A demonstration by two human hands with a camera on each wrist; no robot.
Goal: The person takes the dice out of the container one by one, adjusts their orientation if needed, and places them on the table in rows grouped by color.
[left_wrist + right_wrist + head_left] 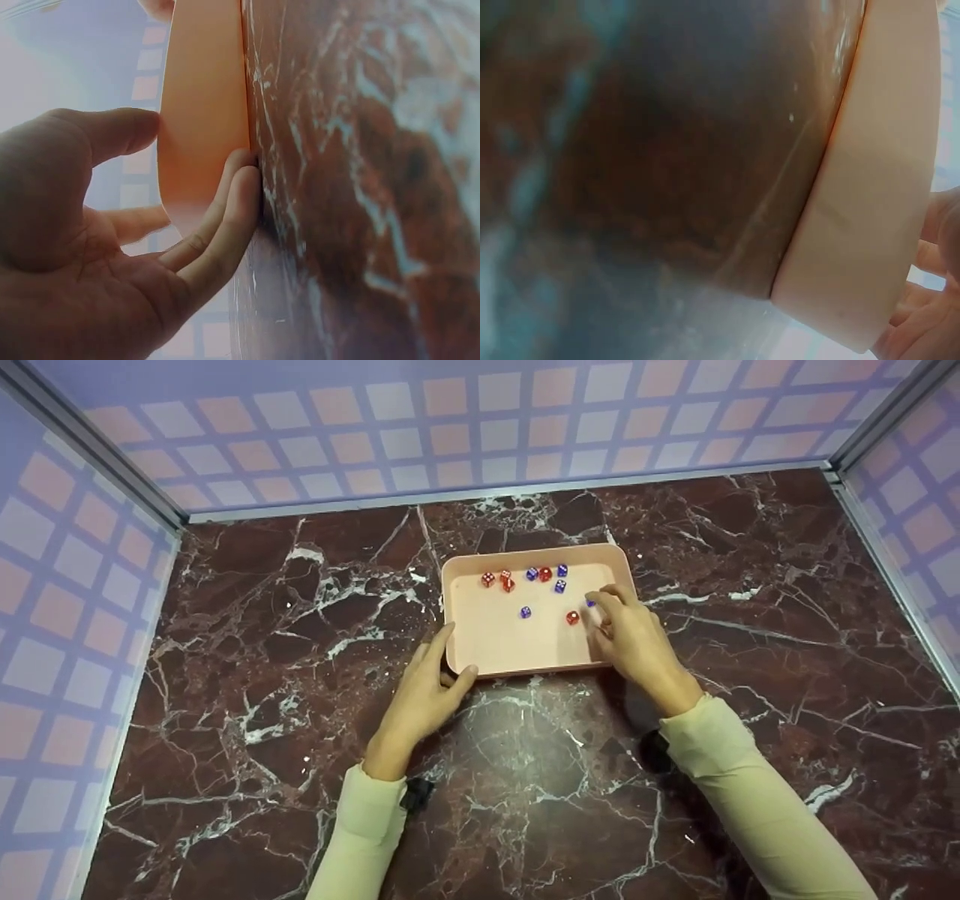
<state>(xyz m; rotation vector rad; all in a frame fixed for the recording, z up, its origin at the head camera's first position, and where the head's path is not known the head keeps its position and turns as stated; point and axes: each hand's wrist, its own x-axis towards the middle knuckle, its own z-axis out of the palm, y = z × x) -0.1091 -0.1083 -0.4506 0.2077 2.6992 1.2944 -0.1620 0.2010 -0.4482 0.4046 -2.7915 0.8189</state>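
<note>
A shallow pale pink tray [495,656] lies on the dark marbled table, with red and blue dice in it. My left hand [424,694] holds its near left corner; in the left wrist view the thumb meets the rim while fingertips [244,187] sit low against the wall, by the table. Over the tray's right side, my right hand [637,641] has its bent fingers reaching down, thumb and index apart. A blue die [591,601] shows right at the index fingertip. A red die [573,617] lies just left of that hand. In the right wrist view, the tray wall [862,165] hides the fingertips.
Along the tray's far side lie several dice, among them a red die [488,579] and a blue die [562,571]. Another blue die [525,613] rests mid-tray. Checkered panels [480,427] stand around the back and sides of the table [262,720].
</note>
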